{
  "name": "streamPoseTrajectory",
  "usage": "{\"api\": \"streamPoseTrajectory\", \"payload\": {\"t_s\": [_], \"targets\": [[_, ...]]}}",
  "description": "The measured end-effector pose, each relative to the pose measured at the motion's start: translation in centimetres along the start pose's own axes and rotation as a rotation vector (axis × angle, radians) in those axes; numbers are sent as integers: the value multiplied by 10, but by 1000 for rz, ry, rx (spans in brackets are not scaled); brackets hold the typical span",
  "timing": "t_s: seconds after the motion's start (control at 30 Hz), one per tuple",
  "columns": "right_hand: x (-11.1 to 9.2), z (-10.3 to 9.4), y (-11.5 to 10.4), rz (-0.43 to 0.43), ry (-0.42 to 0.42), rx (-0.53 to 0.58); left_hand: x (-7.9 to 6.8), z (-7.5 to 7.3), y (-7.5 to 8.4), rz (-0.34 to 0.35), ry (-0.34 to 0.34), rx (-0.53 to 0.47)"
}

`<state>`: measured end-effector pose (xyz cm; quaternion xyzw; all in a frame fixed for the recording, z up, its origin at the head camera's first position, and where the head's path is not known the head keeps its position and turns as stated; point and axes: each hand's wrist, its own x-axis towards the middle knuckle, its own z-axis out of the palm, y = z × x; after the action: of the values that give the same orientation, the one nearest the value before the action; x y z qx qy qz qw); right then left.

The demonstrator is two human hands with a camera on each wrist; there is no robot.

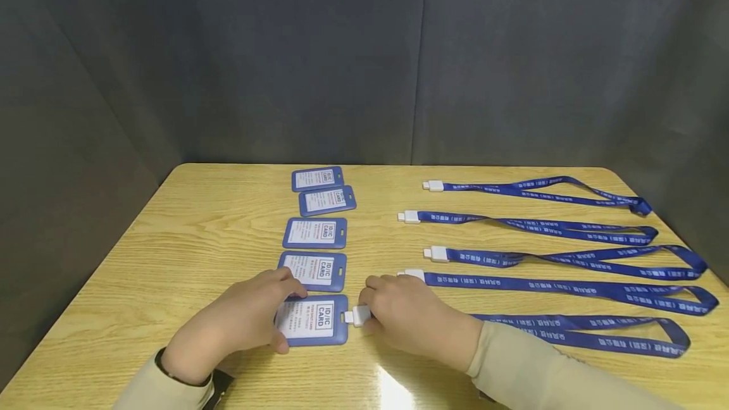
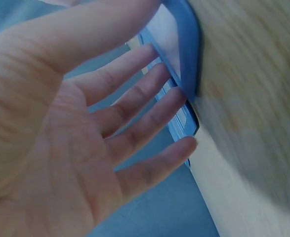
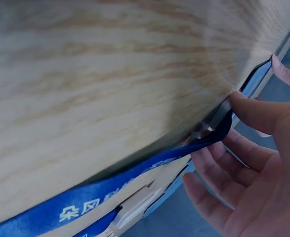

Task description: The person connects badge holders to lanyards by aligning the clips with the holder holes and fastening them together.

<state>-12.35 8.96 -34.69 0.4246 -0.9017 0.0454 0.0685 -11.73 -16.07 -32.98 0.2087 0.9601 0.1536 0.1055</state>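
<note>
My left hand (image 1: 245,314) grips the nearest blue ID card holder (image 1: 316,324) by its left part, the thumb at the near edge and the fingers at the far edge. The holder lies on the table with its slot facing right. My right hand (image 1: 411,316) pinches the nearest blue lanyard (image 3: 140,173) close to its white clip (image 1: 359,316). The clip's tip points left, right at the slotted end of the holder. In the right wrist view, thumb and fingers press on the strap from opposite sides. The lanyard's loop stretches right, partly behind the sleeve.
Several more card holders (image 1: 315,233) lie in a column beyond the held one, the top two close together. Several lanyards (image 1: 535,226) lie in rows to the right, clips facing left. The wooden table (image 1: 188,226) ends at a dark curtain (image 1: 307,62).
</note>
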Motion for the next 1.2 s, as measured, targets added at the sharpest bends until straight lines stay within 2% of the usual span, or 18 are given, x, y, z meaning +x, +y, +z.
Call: {"api": "streamPoseTrajectory", "payload": {"t_s": [0.17,0.33,0.53,0.8,0.93,1.2], "targets": [[1,0,2,-17,2,-9,3,2,3,4,33,0],[2,0,3,-48,-27,33,2,7,5,33,59,36],[4,1,4,-90,-36,76,-1,9,1,28,79,39],[4,3,2,-60,-27,136,-2,9,0,52,107,37],[0,4,3,-49,-17,120,1,12,2,60,109,29],[-2,4,3,-94,3,117,1,14,4,48,80,7]]}}
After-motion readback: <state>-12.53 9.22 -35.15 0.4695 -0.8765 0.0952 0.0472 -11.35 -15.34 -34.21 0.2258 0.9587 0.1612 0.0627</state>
